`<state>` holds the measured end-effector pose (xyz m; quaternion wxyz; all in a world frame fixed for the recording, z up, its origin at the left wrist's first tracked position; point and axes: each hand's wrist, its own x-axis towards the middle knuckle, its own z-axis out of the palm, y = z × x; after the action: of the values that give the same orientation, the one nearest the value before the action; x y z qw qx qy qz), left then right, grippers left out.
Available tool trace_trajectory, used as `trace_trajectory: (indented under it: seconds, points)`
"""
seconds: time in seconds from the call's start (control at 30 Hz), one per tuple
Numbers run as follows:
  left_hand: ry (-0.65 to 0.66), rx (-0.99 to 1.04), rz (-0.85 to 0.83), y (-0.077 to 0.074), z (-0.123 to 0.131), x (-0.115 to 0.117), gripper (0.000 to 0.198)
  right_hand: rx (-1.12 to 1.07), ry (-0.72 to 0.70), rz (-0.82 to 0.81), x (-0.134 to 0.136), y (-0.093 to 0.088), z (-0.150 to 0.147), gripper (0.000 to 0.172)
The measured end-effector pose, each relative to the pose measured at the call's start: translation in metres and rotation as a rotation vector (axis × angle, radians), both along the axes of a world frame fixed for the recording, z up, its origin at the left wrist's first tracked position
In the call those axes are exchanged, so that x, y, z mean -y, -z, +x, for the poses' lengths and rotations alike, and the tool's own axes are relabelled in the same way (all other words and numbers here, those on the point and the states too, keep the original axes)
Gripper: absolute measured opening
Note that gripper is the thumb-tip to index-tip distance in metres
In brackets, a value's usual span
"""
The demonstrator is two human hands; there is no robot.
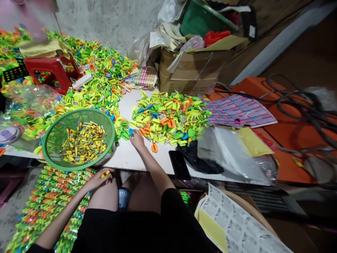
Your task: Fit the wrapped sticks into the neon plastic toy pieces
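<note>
My left hand (pixel 98 181) rests over my left thigh, its fingers closed on a few small yellow-and-red pieces (pixel 106 174). They look like those in the green plastic basket (pixel 112 147) just beyond it, where many small yellow-and-red pieces (pixel 84 142) lie. My right hand (pixel 137 139) reaches over the white table, fingertips pinched on a small blue plastic piece (pixel 131 131). Left of those fingertips lie green plastic pieces (pixel 123 134). On their right spreads a heap of yellow, orange and blue plastic pieces (pixel 171 119).
Beyond the basket a larger heap of coloured pieces (pixel 100 84) surrounds a red stool (pixel 50 68). A cardboard box (pixel 189 70) stands at the back. A black phone (pixel 179 165) and plastic bags (pixel 229 151) lie at right. Filled strips (pixel 50 203) cover the floor at left.
</note>
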<state>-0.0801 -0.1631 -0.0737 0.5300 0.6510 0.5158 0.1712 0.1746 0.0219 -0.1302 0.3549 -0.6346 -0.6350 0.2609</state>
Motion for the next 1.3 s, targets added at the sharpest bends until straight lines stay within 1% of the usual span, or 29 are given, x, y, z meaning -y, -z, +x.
trace_trajectory:
  seconds: [0.07, 0.13, 0.23, 0.3, 0.4, 0.47, 0.53, 0.6, 0.67, 0.73, 0.8, 0.97, 1.03, 1.17, 1.23, 1.3]
  points:
    - [-0.008, 0.017, -0.007, -0.002, 0.001, 0.000, 0.046, 0.010, 0.021, -0.017, 0.001, 0.002, 0.005, 0.015]
    - [-0.015, 0.029, -0.017, -0.004, 0.002, -0.001, 0.047, -0.002, 0.041, -0.024, 0.007, 0.003, 0.011, 0.014]
    - [-0.029, 0.038, -0.002, -0.004, 0.004, -0.003, 0.045, -0.064, 0.003, -0.014, 0.021, 0.000, 0.020, 0.021]
    - [-0.019, 0.034, 0.007, -0.004, 0.006, -0.006, 0.044, -0.125, -0.044, -0.008, 0.035, -0.005, 0.023, 0.029]
    - [0.003, 0.021, 0.017, -0.012, 0.013, -0.011, 0.042, -0.245, -0.119, -0.047, 0.065, -0.020, 0.019, 0.038]
    - [0.007, 0.026, 0.040, -0.021, 0.020, -0.014, 0.040, -0.423, -0.206, -0.112, 0.087, -0.032, 0.014, 0.039]
    - [0.007, 0.041, 0.070, -0.033, 0.029, -0.015, 0.038, -0.609, -0.301, -0.139, 0.108, -0.046, 0.010, 0.043]
    - [0.001, 0.058, 0.087, -0.043, 0.037, -0.014, 0.036, -0.687, -0.379, -0.125, 0.124, -0.059, 0.008, 0.050]
    - [-0.015, 0.077, 0.087, -0.052, 0.044, -0.012, 0.038, -0.664, -0.450, -0.116, 0.134, -0.069, 0.007, 0.053]
    - [-0.034, 0.102, 0.079, -0.058, 0.049, -0.009, 0.041, -0.597, -0.509, -0.103, 0.140, -0.075, 0.007, 0.049]
    - [-0.056, 0.123, 0.083, -0.063, 0.051, -0.007, 0.041, -0.528, -0.534, -0.064, 0.143, -0.078, 0.007, 0.046]
    - [-0.070, 0.126, 0.120, -0.072, 0.054, -0.006, 0.033, -0.450, -0.544, 0.012, 0.151, -0.087, 0.001, 0.039]
    - [-0.056, 0.120, 0.140, -0.076, 0.055, -0.006, 0.032, -0.424, -0.532, 0.067, 0.155, -0.093, -0.001, 0.035]
    - [-0.071, 0.105, 0.209, -0.081, 0.057, -0.006, 0.030, -0.365, -0.506, 0.182, 0.162, -0.105, -0.003, 0.029]
    - [-0.067, 0.099, 0.194, -0.082, 0.058, -0.006, 0.032, -0.329, -0.500, 0.227, 0.164, -0.109, -0.003, 0.025]
    - [-0.054, 0.111, 0.131, -0.082, 0.058, -0.006, 0.035, -0.300, -0.493, 0.260, 0.165, -0.111, -0.003, 0.023]
